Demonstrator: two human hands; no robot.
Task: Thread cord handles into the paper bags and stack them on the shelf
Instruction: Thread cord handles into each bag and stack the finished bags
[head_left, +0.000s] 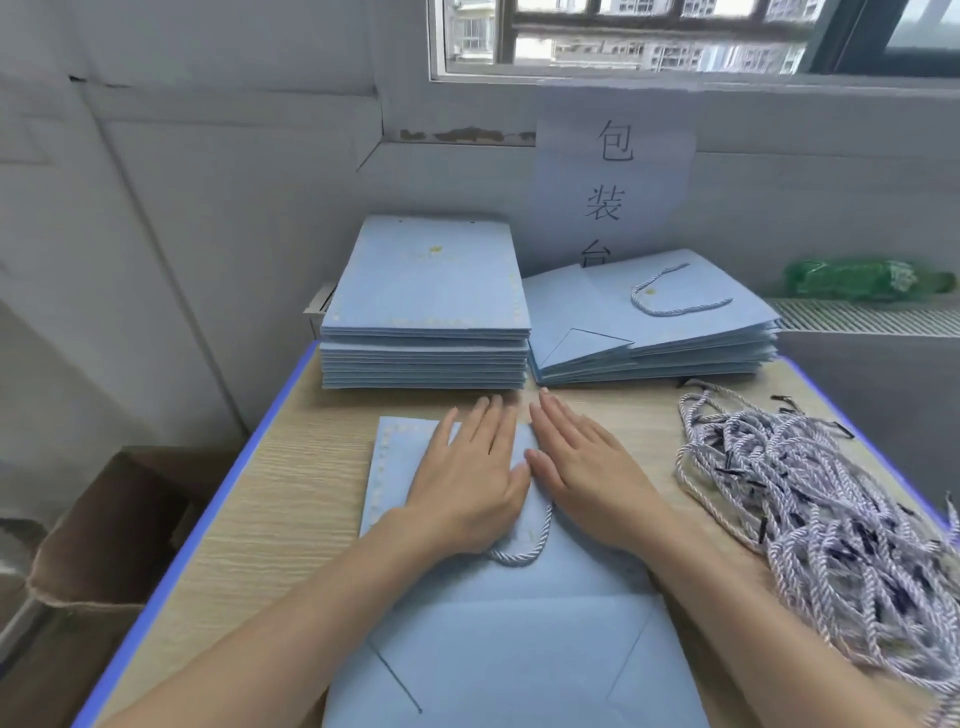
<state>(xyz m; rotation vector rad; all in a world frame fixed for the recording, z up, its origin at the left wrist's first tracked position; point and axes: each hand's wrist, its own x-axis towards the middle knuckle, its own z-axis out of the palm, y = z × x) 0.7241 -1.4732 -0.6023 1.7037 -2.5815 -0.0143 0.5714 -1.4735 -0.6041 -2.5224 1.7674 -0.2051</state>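
A: Both hands lie flat on the paper bag in front of the person. The left hand and the right hand have straight fingers and grip nothing; they only press. A cord handle loops out between the wrists.

B: I think it is good to press evenly, so the bag stays flat and the cord does not slip out.

A: Right of the bag, very near, is the heap of loose cords. The table edge is left of the bag, with some bare wood between.

B: Beyond the bag stand two stacks: the unthreaded stack, and right of it the threaded stack. A lift should go up first.
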